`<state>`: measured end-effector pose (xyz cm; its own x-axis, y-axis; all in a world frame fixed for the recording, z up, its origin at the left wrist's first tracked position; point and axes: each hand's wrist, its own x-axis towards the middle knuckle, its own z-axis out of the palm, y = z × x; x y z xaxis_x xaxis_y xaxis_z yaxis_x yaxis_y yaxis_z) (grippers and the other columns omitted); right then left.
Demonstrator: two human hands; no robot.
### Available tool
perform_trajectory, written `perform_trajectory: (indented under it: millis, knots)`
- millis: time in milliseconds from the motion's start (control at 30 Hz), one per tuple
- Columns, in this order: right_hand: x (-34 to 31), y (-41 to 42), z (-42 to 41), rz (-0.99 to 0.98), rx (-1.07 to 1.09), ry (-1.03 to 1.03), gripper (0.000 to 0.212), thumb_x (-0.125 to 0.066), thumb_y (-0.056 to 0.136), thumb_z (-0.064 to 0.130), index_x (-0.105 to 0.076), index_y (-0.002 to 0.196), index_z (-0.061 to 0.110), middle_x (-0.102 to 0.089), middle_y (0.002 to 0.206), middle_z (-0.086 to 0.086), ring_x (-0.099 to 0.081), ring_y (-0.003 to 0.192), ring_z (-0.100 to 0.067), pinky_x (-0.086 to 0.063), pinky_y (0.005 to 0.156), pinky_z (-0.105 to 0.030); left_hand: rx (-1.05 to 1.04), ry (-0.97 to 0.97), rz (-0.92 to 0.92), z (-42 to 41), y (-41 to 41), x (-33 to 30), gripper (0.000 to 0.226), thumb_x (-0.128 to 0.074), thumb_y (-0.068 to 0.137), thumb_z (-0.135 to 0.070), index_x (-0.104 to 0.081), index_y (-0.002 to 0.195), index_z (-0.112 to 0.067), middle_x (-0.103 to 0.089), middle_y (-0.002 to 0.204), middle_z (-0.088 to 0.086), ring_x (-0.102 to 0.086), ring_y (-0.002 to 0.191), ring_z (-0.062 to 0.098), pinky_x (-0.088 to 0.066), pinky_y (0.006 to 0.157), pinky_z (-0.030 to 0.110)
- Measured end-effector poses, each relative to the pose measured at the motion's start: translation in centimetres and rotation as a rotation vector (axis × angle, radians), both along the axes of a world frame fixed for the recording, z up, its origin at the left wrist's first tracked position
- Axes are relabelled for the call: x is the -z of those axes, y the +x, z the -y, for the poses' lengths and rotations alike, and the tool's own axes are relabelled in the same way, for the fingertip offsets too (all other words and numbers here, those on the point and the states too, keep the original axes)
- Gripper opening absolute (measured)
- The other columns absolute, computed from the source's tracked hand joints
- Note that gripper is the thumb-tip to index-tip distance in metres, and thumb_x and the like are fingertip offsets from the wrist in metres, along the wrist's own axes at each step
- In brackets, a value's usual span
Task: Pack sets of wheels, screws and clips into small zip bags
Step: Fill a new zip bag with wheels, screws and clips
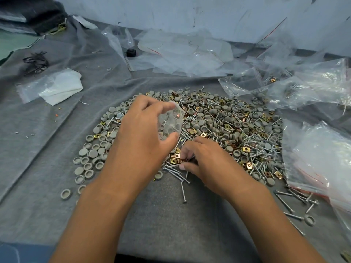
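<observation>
The left hand (144, 128) gripped a part-filled zip bag (171, 120) while the right hand (201, 160) pinched clips (175, 157) and screws from the large unsorted heap (228, 126), filled bags (313, 86) nearby.

A small clear zip bag (171, 120) hangs above the left part of the heap, its mouth up, with a few grey wheels and a copper-coloured clip visible inside. Below it, grey round wheels (91, 154), silver screws (254, 141) and brass-coloured square clips (245, 149) lie mixed in a wide, flat pile. Several loose screws trail out at the pile's near edge.
</observation>
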<state>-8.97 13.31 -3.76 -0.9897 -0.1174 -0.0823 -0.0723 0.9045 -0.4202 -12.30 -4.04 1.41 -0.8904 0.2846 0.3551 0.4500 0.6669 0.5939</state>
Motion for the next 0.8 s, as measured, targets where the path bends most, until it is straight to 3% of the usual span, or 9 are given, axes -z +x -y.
perform_trajectory:
  millis: [233, 433, 600, 800]
  knots:
    - [-0.02, 0.00, -0.29, 0.014, 0.022, -0.018, 0.017, -0.065, 0.097, 0.037, -0.065, 0.113, 0.034, -0.052, 0.099, 0.016, -0.053, 0.090, -0.005, -0.052, 0.084, -0.033, 0.003, -0.003, 0.004, 0.01, 0.13, -0.13, 0.057, -0.080, 0.080, -0.028, -0.059, 0.132, -0.035, -0.045, 0.106, -0.022, -0.047, 0.088, -0.013, -0.030, 0.082, -0.005]
    - [-0.11, -0.19, 0.39, -0.017, 0.048, 0.000, 0.012, -0.061, 0.099, 0.038, -0.066, 0.109, 0.033, -0.053, 0.103, 0.014, -0.056, 0.096, -0.008, -0.052, 0.087, -0.034, 0.007, -0.012, -0.003, -0.02, 0.09, -0.14, 0.056, -0.080, 0.080, -0.027, -0.060, 0.132, -0.033, -0.046, 0.107, -0.019, -0.046, 0.087, -0.013, -0.031, 0.082, -0.003]
    - [-0.24, 0.39, 0.40, -0.011, -0.023, 0.076, 0.010, -0.056, 0.101, 0.041, -0.053, 0.108, 0.035, -0.042, 0.109, 0.013, -0.043, 0.105, -0.008, -0.042, 0.082, -0.029, 0.010, -0.022, -0.004, -0.07, 0.19, -0.18, 0.056, -0.079, 0.081, -0.028, -0.059, 0.132, -0.034, -0.046, 0.108, -0.020, -0.046, 0.087, -0.012, -0.031, 0.083, -0.003]
    - [-0.74, 0.64, 0.41, -0.043, -0.096, 0.058, 0.006, -0.056, 0.100, 0.031, -0.050, 0.102, 0.031, -0.046, 0.108, 0.012, -0.041, 0.103, -0.008, -0.045, 0.088, -0.030, 0.005, -0.024, -0.005, 0.00, 0.08, -0.16, 0.055, -0.079, 0.080, -0.027, -0.060, 0.132, -0.034, -0.045, 0.105, -0.019, -0.046, 0.088, -0.012, -0.029, 0.083, -0.004]
